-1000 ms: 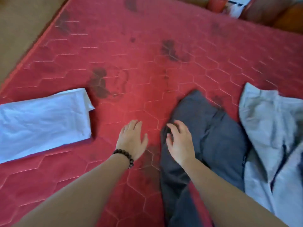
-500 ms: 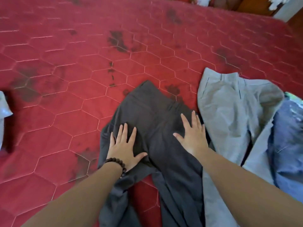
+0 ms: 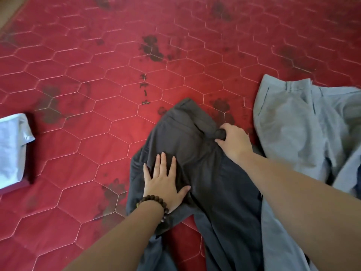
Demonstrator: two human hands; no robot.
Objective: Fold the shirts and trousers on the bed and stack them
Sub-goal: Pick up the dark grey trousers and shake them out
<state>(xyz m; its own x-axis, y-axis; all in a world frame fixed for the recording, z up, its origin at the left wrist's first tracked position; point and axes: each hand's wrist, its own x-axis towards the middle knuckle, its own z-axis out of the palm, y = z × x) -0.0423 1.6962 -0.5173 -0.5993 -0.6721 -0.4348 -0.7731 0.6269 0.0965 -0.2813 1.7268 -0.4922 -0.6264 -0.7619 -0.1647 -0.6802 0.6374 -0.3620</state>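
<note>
- The bed [image 3: 117,75] carried a red quilted mattress cover stitched in pale hexagons, and it filled almost the whole view.
- Dark, blotchy stains [image 3: 151,47] marked the cover in several places: one cluster toward the far middle, fainter ones at the left, and more near the front beside the clothes.
- A strip of tan floor [image 3: 9,8] showed past the bed's far left corner; nothing else of the room was visible.
- The dark grey trousers [image 3: 205,173] lay unfolded in the middle near the front, waistband pointing away from the person and legs running off the bottom edge.
- The left hand [image 3: 164,184] lay flat on the trousers' left side, fingers straight and spread, pressing the cloth; a dark beaded bracelet [image 3: 156,204] circled that wrist.
- The right hand [image 3: 234,141] was at the right end of the waistband, fingers and thumb curled round a bunched bit of the fabric.
- The light grey trousers [image 3: 302,133] lay rumpled to the right, their waistband also away from the person and their near edge touching the dark pair under the right forearm.
- A folded white shirt [image 3: 11,149] sat at the left edge, well apart from both pairs and partly cut off by the frame.
</note>
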